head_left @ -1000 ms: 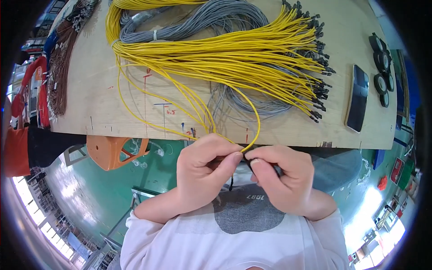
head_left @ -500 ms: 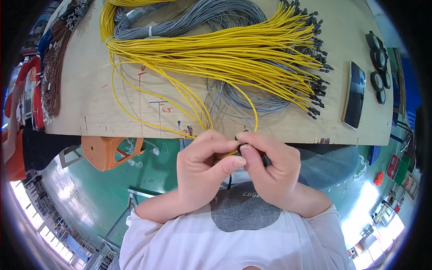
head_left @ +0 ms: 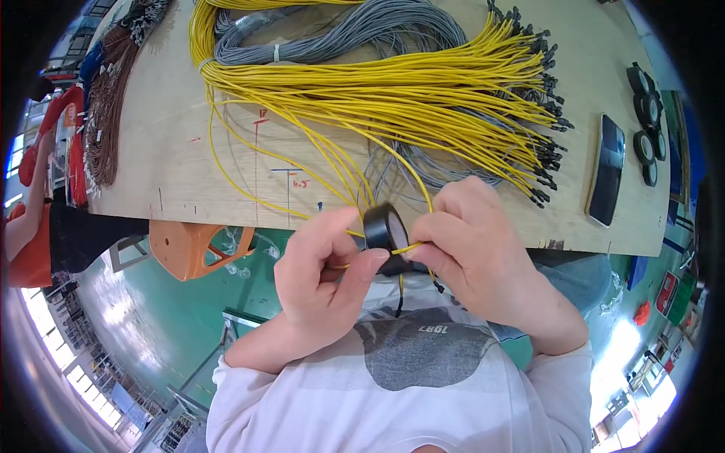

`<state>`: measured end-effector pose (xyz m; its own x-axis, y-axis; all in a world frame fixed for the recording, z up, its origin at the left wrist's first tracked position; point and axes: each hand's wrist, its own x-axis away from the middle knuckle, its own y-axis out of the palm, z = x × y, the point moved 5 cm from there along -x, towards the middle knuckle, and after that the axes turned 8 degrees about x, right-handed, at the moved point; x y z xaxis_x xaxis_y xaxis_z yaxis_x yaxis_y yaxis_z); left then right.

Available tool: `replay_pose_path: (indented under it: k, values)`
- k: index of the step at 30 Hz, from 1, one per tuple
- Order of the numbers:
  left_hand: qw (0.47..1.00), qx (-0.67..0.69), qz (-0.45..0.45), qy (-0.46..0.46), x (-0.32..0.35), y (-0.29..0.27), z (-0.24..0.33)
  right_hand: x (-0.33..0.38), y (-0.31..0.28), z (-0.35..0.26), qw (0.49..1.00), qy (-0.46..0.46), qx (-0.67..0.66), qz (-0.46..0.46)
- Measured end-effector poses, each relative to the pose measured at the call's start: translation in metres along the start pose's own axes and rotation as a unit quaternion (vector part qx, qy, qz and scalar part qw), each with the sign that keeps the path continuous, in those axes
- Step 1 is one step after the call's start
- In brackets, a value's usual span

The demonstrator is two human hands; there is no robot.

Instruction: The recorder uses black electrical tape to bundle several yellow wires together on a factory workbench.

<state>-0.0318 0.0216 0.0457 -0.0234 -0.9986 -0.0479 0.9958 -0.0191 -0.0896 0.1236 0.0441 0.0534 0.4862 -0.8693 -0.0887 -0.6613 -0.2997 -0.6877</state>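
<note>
Between my hands a roll of black tape [head_left: 380, 228] stands on edge, its pale inner ring toward the right. My left hand [head_left: 321, 268] is closed around a yellow cable, its thumb touching the bottom of the roll. I cannot tell whether its hidden fingers also grip the roll. My right hand [head_left: 477, 253] pinches a yellow cable [head_left: 410, 248] just right of the roll. Below the hands, cable ends with black tips [head_left: 439, 286] hang down in front of my shirt. Several loose yellow cables run from the hands up to the large yellow cable bundle [head_left: 377, 94] on the table.
Grey cable coils [head_left: 340, 34] lie behind and under the yellow bundle. A phone [head_left: 606, 170] and several black tape rolls [head_left: 646, 109] are at the right. Brown wires [head_left: 106, 113] hang over the table's left end. An orange stool [head_left: 185, 249] stands below; another person's arm [head_left: 34, 177] shows far left.
My hands have moved apart, the right one up and to the right. The tape roll now shows between them, with a yellow cable stretched to the right hand. The view has shifted slightly.
</note>
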Motion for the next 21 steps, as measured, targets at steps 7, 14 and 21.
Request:
replay_pose_path:
  k: [7, 14, 21]
  values:
    - [0.974, -0.142, -0.141, 0.108, -0.008, 0.004, 0.008, -0.006, -0.009, -0.006, 0.997, -0.038, 0.072, -0.012]
    - [0.932, -0.219, -0.119, 0.261, -0.001, 0.022, 0.014, -0.032, 0.004, -0.007, 0.997, 0.034, 0.019, -0.073]
    - [0.924, 0.340, -0.064, -0.164, 0.028, 0.018, -0.042, -0.014, -0.020, -0.018, 0.910, 0.031, -0.410, -0.044]
